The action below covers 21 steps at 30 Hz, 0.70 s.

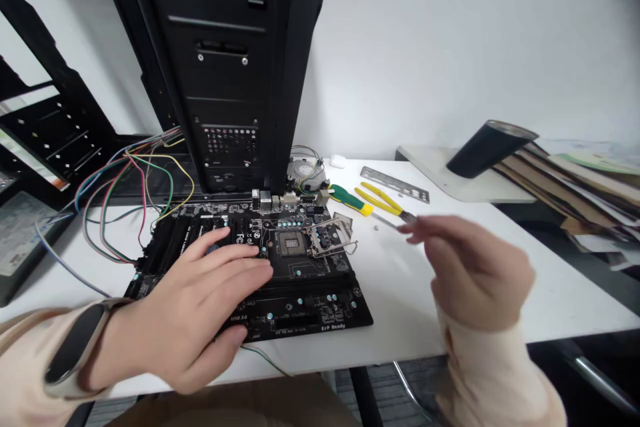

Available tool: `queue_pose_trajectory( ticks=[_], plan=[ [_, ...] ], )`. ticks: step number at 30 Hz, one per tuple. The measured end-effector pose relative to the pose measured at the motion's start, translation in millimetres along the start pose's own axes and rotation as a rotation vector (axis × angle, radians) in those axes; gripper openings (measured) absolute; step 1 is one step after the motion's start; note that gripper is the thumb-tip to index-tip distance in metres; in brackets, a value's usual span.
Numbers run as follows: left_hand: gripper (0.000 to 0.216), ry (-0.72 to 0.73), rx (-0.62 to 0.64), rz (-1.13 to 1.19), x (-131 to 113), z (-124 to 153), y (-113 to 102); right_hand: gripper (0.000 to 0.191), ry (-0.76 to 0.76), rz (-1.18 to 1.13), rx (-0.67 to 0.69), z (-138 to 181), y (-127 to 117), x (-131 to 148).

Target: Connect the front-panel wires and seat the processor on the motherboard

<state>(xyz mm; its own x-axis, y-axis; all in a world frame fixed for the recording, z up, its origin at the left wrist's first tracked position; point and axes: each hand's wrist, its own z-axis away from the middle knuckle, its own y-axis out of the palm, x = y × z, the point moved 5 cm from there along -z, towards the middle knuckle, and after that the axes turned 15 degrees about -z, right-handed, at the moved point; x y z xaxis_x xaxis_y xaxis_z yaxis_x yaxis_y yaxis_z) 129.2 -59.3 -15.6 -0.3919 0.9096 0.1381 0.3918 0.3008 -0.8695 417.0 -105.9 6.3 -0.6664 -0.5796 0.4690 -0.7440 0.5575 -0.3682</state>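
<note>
left hand (210, 307) lies open and flat on the motherboard (310, 297), cpu socket's load plate (327, 237) raised; right hand (475, 273) pinches narrow by a screwdriver (347, 199), grip unclear.

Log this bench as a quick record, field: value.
left hand: spread on the black motherboard, fingers near the CPU socket
right hand: raised over the white table, fingertips at the shaft of a green-and-yellow screwdriver; grip unclear
socket: retention bracket raised
other tools: yellow-handled pliers
nearby: I/O shield, CPU cooler, black PC case, coloured wires
</note>
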Motion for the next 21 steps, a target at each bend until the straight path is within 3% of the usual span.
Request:
queue_pose_trajectory(
  ticks=[2,5,11,14,21],
  plan=[
    [0.069,-0.040,0.075,0.005,-1.6,6.7,2.2,0.027,0.068,-0.112,0.051,23.7,3.9,7.0],
    [0.076,-0.046,0.191,0.000,-3.4,13.8,7.7,0.037,0.113,-0.189,0.246,43.1,22.3,17.2],
    [0.073,0.046,0.284,-0.030,-5.7,18.1,16.7,0.046,0.072,-0.212,0.465,42.3,45.4,26.1],
    [0.062,0.047,0.285,-0.045,-5.4,15.6,18.0,0.044,0.081,-0.188,0.487,43.0,47.1,25.1],
    [0.057,0.018,0.269,-0.041,-2.0,14.1,19.1,0.033,0.192,-0.151,0.375,43.9,44.3,22.1]
  ],
)
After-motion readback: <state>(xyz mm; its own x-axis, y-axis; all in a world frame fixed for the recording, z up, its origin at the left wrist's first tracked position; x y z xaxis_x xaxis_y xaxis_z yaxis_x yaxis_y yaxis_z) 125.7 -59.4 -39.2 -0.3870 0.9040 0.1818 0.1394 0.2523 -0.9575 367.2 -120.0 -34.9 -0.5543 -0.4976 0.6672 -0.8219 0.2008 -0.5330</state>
